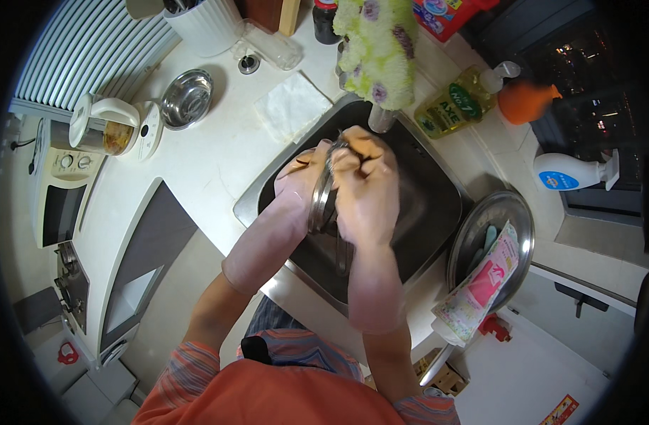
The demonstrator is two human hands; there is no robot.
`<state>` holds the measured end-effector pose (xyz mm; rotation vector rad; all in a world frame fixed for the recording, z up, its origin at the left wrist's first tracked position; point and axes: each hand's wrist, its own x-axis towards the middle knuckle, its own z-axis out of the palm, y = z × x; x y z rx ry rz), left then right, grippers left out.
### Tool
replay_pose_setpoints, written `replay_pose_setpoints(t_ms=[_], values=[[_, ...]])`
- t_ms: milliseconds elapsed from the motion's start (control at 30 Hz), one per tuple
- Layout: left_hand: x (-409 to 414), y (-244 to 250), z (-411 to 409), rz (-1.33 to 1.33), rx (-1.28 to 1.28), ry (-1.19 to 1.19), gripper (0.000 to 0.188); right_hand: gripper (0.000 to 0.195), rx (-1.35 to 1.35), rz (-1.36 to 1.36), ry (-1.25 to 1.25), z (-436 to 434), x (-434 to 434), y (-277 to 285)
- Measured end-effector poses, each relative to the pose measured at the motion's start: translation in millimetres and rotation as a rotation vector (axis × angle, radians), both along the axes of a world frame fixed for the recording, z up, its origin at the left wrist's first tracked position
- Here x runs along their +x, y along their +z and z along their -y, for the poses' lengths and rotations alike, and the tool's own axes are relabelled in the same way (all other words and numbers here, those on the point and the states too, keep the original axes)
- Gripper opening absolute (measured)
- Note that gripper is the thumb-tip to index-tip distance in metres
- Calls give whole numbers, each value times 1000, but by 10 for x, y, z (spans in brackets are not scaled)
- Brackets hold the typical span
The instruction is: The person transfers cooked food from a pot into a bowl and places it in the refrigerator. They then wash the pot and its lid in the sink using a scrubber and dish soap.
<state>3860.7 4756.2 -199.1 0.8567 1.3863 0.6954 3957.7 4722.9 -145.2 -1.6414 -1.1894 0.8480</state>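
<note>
Both of my hands wear long, pale pink rubber gloves over the sink [430, 212]. My left hand [299, 172] grips a shiny metal vessel [320, 199], tilted on edge so that mostly its rim and side show. Against the upper rim, my right hand [371, 183] is curled into a fist. Between its fingers and the rim is a blurred grey, rough-looking piece, apparently a steel-wool scourer [337, 144]. A narrow metal handle [344, 257] shows below the vessel, inside the basin; whether it belongs to the vessel is hidden.
A green fluffy cloth [377, 53] hangs over the faucet [380, 119]. Right of the sink are dish soap [449, 109], a white spray bottle [574, 171] and a metal pan [523, 228] bearing a glove packet [483, 287]. Leftward stand a steel bowl [187, 99] and glass kettle [109, 130].
</note>
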Motion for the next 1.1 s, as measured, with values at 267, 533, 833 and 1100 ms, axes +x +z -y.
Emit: replay_pose_setpoints(t_ms=[267,533,833,1100], values=[[160,-293,7,-42,-138,115,18,20,80,-268,-24,228,32,-252],[90,-219,-74,-113,-209,98,43,22,173,129,142,720,-84,-255],[352,498,40,-142,-488,568,39,36,112,-288,-21,837,252,-65],[75,-263,214,229,-230,558,21,34,201,281,173,577,-21,-90]])
